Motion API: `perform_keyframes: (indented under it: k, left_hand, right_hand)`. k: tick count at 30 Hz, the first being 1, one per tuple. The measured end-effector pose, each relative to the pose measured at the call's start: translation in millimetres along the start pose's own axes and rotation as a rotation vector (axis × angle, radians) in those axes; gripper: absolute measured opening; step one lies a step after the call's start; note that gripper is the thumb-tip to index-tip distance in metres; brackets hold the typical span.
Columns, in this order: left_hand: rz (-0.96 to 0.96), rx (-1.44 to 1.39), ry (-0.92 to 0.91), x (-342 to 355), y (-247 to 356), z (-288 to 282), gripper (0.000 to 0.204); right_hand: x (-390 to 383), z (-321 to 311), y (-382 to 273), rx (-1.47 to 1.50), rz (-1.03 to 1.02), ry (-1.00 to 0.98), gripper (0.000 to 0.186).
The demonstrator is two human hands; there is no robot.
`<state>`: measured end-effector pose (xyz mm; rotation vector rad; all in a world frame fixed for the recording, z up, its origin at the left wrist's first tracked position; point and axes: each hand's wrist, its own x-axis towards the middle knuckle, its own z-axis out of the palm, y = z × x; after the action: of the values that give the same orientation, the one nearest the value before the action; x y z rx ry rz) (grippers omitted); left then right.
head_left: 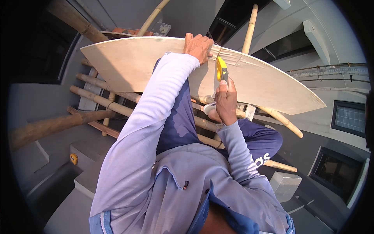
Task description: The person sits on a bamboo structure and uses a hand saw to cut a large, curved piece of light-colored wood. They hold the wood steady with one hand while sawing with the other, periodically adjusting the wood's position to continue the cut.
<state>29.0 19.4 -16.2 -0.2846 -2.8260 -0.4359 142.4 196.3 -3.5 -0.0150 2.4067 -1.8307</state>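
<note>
The yellow hand tool is over the pale board near its far edge, grasped in my right hand; my left hand clasps that edge. Bamboo poles run beneath; 1 tape measure sits lower left.

My right grip covers the lower part of the yellow tool, whose tip is too small for me to tell how deep it sits in the pale board. I can't make out how my left grip has its fingertips at the far edge. The board hides stretches of the bamboo poles; my left sleeve covers part of my trouser leg. My shirt is cut off below.
</note>
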Motion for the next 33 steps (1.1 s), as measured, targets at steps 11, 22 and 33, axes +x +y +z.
perform_keyframes:
  k: [11,22,33]
  left_hand:
    - [-0.12,-0.121,-0.054,-5.7,9.5,-10.4,0.037]
    - [-0.213,0.192,-0.457,57.9,39.4,-49.7,0.068]
    - [-0.239,0.372,-0.552,68.2,63.9,-41.4,0.069]
  right_hand:
    - [21.7,-24.6,-37.8,0.141,0.13,-0.128,0.028]
    - [5.9,-1.8,-12.4,-0.046,-0.003,-0.018,0.048]
    - [-94.3,-35.5,-23.2,-0.124,-0.188,0.069,0.042]
